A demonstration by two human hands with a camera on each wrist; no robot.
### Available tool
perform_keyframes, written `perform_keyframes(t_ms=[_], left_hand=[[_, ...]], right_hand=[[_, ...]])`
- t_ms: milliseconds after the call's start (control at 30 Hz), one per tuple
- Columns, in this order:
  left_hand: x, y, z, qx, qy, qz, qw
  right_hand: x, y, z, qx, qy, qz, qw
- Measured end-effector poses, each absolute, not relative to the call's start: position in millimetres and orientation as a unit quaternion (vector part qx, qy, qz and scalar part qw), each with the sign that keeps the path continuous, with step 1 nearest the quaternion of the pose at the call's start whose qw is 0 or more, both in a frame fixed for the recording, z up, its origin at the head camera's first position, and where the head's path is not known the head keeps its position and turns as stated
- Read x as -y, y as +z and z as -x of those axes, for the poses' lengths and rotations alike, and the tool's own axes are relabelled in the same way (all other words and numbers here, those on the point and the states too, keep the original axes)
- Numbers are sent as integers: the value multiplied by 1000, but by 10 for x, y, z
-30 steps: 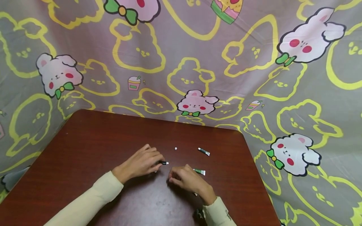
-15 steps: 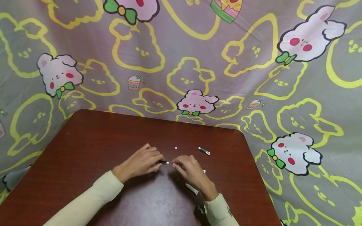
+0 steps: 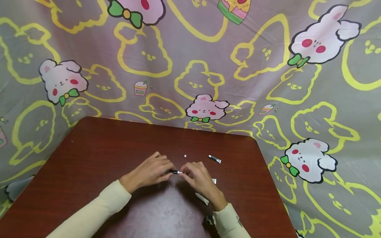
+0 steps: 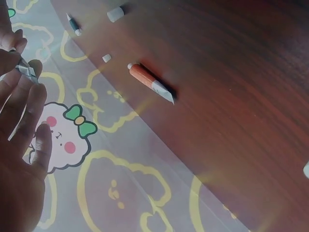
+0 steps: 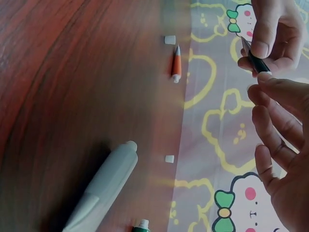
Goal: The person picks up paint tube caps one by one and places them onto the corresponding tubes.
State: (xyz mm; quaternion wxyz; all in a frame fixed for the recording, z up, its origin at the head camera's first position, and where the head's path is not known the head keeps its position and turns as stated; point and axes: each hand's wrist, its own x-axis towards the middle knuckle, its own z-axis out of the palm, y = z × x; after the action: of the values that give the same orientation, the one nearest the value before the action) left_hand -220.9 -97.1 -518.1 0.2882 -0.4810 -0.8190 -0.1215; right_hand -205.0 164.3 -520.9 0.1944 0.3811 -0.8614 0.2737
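Pinched in my left hand [image 3: 150,170] is a small black paint tube [image 3: 176,172], its mouth toward the right. The right wrist view shows this black tube [image 5: 257,62] held between thumb and fingers, slanting down to a small white cap [image 5: 264,76]. My right hand [image 3: 203,181] pinches that cap with thumb and forefinger at the tube's mouth; its other fingers are loosely bent. Whether the cap is seated on the thread is too small to tell. In the left wrist view, the tube's silvery crimped end [image 4: 28,71] sticks out between my left fingers.
An orange tube [image 4: 149,82] lies near the left hand, with loose white caps [image 4: 116,14] about it. Another cap [image 3: 185,156] lies farther back. To the right are a dark tube [image 3: 214,159], a partly hidden green one [image 3: 214,180] and a whitish one [image 3: 202,199]. Patterned cloth [image 3: 160,82] borders the table.
My right hand has moved up and left, bringing the white cap against the black tube's mouth. The left hand has shifted slightly right; the whitish tube has come into view.
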Motion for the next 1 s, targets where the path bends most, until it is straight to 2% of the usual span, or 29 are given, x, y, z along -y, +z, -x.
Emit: perform_keyframes(t_ms=[300,800,1000], left_hand=[[940,-5144,2178,827,-109,477,278],[904,-5132,2169,817,-152,469,299],[901,-5129,2168,823,-158,460,294]], right_hand=[[-1632,-5245,2051,848,284,-392,216],[-1569,-5245,1996,849,437,-273,117],[-1571,-5247,1999,850,450,-255,100]])
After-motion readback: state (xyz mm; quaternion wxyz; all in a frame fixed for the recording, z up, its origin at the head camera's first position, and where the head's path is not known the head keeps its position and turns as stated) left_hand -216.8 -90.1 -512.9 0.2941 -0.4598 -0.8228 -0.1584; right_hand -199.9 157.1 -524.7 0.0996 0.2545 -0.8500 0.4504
